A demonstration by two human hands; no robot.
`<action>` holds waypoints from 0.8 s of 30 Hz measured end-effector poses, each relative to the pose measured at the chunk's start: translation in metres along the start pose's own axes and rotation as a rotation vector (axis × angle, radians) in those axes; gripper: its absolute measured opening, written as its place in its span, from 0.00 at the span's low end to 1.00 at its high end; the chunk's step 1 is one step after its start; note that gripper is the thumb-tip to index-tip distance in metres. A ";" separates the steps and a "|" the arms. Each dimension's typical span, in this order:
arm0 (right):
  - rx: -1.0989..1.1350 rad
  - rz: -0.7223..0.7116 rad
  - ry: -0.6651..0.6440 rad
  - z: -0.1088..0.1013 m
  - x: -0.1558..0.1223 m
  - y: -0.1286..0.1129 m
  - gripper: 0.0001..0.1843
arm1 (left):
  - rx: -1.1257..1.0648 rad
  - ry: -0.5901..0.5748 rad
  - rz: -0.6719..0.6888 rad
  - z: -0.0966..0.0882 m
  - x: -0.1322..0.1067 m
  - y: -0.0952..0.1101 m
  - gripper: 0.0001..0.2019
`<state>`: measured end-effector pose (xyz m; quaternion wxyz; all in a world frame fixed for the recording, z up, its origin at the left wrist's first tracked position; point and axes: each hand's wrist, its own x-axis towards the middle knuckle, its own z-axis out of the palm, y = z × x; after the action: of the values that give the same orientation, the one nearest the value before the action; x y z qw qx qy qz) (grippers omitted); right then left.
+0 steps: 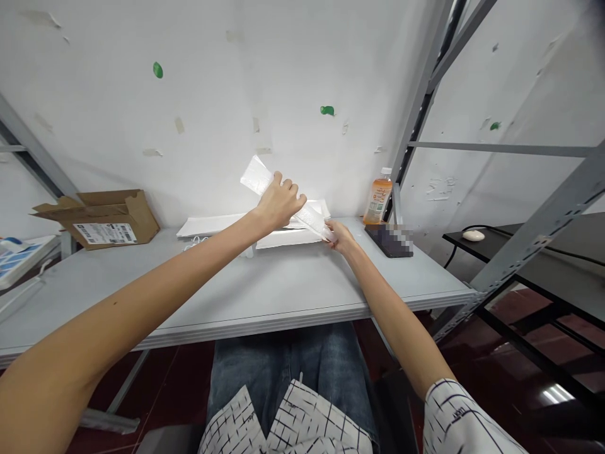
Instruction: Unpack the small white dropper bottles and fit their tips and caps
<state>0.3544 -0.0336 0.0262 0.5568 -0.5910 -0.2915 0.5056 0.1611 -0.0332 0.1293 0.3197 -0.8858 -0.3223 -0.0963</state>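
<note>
My left hand point(278, 203) is raised over the grey table point(265, 296), fingers closed round a long clear plastic bag point(258, 176). The bag slants down to the right, where my right hand point(339, 237) pinches its lower end close to the tabletop. Under and behind both hands lies a low stack of white flat sheets or bags point(212, 225) against the wall. What is inside the clear bag I cannot make out.
An open cardboard box point(101, 217) with a label sits at the far left. An orange drink bottle point(379, 200) and a dark phone point(390, 241) stand at the right. A metal shelf frame point(529, 252) and a black desk with a mouse point(473, 235) lie beyond.
</note>
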 end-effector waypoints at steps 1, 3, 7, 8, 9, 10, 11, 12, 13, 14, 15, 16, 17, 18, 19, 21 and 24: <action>0.002 -0.008 -0.012 0.000 0.000 0.000 0.08 | 0.000 -0.002 -0.004 0.001 -0.001 -0.003 0.22; 0.000 -0.018 -0.031 0.001 -0.001 0.000 0.08 | 0.000 -0.009 -0.020 0.002 -0.004 -0.008 0.23; -0.020 -0.036 -0.030 0.003 -0.003 0.000 0.11 | 0.015 -0.040 -0.084 0.005 -0.008 -0.024 0.24; -0.025 -0.045 -0.018 0.004 -0.004 0.000 0.12 | 0.029 -0.057 -0.104 0.006 -0.009 -0.029 0.24; -0.030 -0.057 -0.004 0.003 -0.005 -0.001 0.12 | 0.047 -0.080 -0.127 0.006 -0.010 -0.035 0.24; -0.037 -0.072 0.013 0.003 -0.006 -0.001 0.13 | 0.063 -0.108 -0.154 0.007 -0.011 -0.043 0.24; -0.045 -0.089 0.029 0.003 -0.006 -0.001 0.13 | 0.074 -0.141 -0.187 0.008 -0.012 -0.051 0.24; -0.056 -0.105 0.043 0.002 -0.007 -0.001 0.14 | 0.077 -0.180 -0.222 0.009 -0.014 -0.061 0.25; -0.069 -0.121 0.053 0.002 -0.008 -0.001 0.14 | 0.070 -0.225 -0.258 0.010 -0.017 -0.072 0.26; -0.082 -0.134 0.058 0.002 -0.009 -0.001 0.15 | 0.057 -0.279 -0.294 0.011 -0.020 -0.084 0.28; -0.095 -0.144 0.059 0.002 -0.010 0.000 0.15 | 0.037 -0.333 -0.330 0.012 -0.024 -0.097 0.29; -0.107 -0.154 0.055 0.003 -0.011 0.000 0.15 | 0.017 -0.380 -0.363 0.013 -0.029 -0.109 0.29; -0.122 -0.164 0.048 0.004 -0.012 0.001 0.15 | 0.001 -0.417 -0.396 0.014 -0.034 -0.121 0.30; -0.139 -0.175 0.040 0.005 -0.012 0.001 0.15 | -0.013 -0.444 -0.425 0.017 -0.039 -0.132 0.30; -0.158 -0.188 0.031 0.007 -0.013 0.002 0.14 | -0.028 -0.454 -0.447 0.021 -0.044 -0.142 0.32; -0.193 -0.219 0.015 0.010 -0.015 0.003 0.14 | -0.055 -0.442 -0.460 0.034 -0.054 -0.157 0.38; -0.225 -0.241 0.001 0.014 -0.017 0.004 0.15 | -0.083 -0.436 -0.449 0.064 -0.067 -0.167 0.48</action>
<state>0.3354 -0.0444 0.0291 0.5439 -0.6108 -0.4145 0.3991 0.0014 0.0713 0.1385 0.1775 -0.8045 -0.5666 0.0146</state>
